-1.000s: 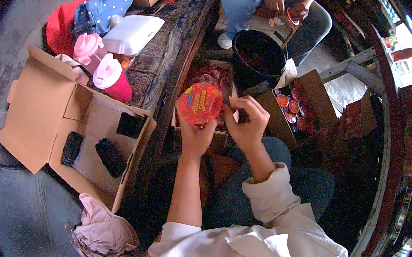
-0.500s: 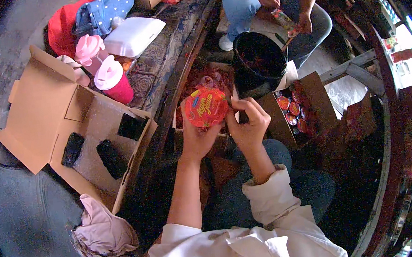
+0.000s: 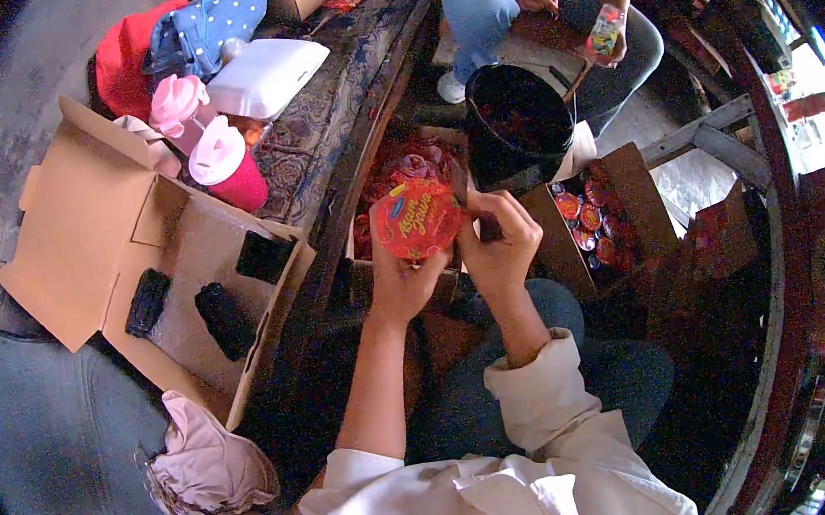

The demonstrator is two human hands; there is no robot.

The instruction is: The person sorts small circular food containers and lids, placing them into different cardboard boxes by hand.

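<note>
My left hand (image 3: 403,284) is closed around a round red packaged cup (image 3: 417,219) with yellow lettering on its printed top, held up facing me. At the cup's right edge my right hand (image 3: 501,238) is closed in a pinch. A thin dark sliver shows above its fingertips, but I cannot make out what they grip. Just beyond the cup, an open carton (image 3: 440,134) holds crumpled red wrappings. To the right of my right hand, another open carton (image 3: 630,174) contains several small round packs with red and orange tops.
A black bucket (image 3: 483,165) stands ahead, with a co-worker's hand (image 3: 612,50) beyond it holding a printed clear cup. On the left lies an open cardboard box (image 3: 199,280) with black items. A patterned bench (image 3: 335,95) carries pink tumblers (image 3: 221,157) and a white foam box (image 3: 271,75).
My hands and the red cup have barely shifted, moving slightly right and down. The co-worker's hands have moved apart, and the printed cup is now more upright in one hand.
</note>
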